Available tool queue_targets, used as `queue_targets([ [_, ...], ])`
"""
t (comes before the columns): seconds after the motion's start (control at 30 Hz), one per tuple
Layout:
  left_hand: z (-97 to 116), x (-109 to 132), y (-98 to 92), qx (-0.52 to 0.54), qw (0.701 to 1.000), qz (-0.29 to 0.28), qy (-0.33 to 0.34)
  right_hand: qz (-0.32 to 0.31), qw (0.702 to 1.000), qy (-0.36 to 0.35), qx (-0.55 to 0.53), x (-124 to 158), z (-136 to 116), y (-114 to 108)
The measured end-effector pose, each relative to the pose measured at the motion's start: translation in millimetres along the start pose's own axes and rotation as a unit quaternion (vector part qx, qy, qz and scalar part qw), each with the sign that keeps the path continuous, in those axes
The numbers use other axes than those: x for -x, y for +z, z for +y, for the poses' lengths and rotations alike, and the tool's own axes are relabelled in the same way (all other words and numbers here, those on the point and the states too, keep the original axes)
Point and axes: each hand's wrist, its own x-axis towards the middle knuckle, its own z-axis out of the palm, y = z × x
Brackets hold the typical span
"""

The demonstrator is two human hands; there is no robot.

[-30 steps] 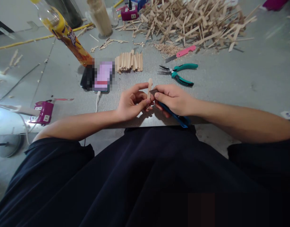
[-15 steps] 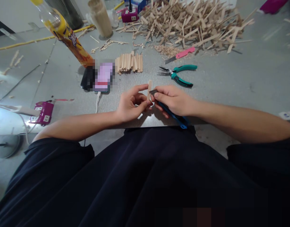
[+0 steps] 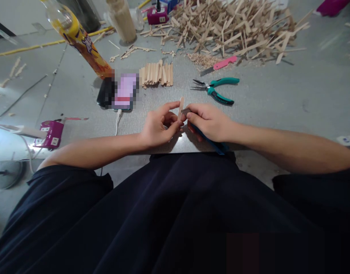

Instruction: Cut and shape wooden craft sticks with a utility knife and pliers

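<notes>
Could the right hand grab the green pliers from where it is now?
Probably yes. The green pliers lie on bare table just beyond the right hand, with nothing between them. But that hand is gripping a blue-handled knife against the wooden stick, so it would have to let go first.

Stick (image 3: 181,106) held upright between left hand (image 3: 157,127) and right hand (image 3: 210,121), at table (image 3: 277,99) near edge. Pliers (image 3: 216,89) behind right hand; phone (image 3: 120,91) behind left; stick pile (image 3: 232,26) at far side.
</notes>
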Motion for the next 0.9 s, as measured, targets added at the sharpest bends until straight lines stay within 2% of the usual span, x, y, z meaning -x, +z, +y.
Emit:
queue_targets([
  [0.1, 0, -3, -2.0, 0.025, 1.0, -0.016, 0.007, -0.008, 0.999, 0.018, -0.038, 1, -2, -1],
  [0.33, 0, -7, -6.1, 0.057, 0.997, -0.031, -0.036, -0.07, 0.982, 0.065, -0.162, 0, -6, -7],
  [0.6, 0, -5, -3.0, 0.057, 0.998, -0.021, 0.001, -0.075, 0.967, 0.068, -0.235, -3, -4, -7],
  [0.8, 5, -1, 1.6, 0.069, 0.997, -0.011, -0.021, -0.02, 0.975, 0.038, -0.22, -6, -1, -13],
  [0.9, 8, -2, 1.9, 0.079, 0.996, -0.006, -0.038, -0.02, 0.983, 0.038, -0.179, -5, -1, -11],
])
